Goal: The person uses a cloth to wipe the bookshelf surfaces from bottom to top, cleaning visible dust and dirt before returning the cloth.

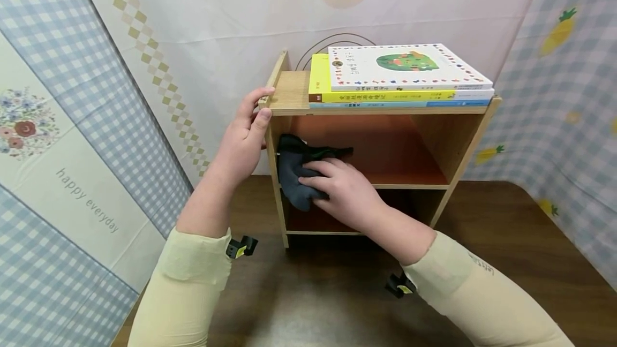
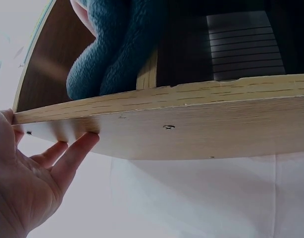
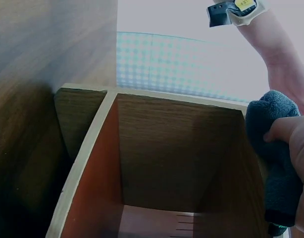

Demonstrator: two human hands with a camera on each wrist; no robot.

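Observation:
A small wooden shelf unit (image 1: 469,138) stands on the brown table. My left hand (image 1: 243,146) grips the top front corner of its left side panel; in the left wrist view the fingers (image 2: 75,158) lie along the panel's outer face. At the left of the upper compartment, my right hand (image 1: 349,191) holds a dark teal, fuzzy cloth (image 1: 291,170) against the inner side. Part of the cloth hangs over the front edge of the middle board. In the right wrist view the thumb presses into the bunched cloth (image 3: 278,183).
Several books (image 1: 385,95) lie stacked on the shelf's top, a white one uppermost. A pale curtain (image 1: 217,4) hangs behind, and blue checked cloth (image 1: 569,122) borders the right side. The brown table (image 1: 289,304) extends in front of the shelf.

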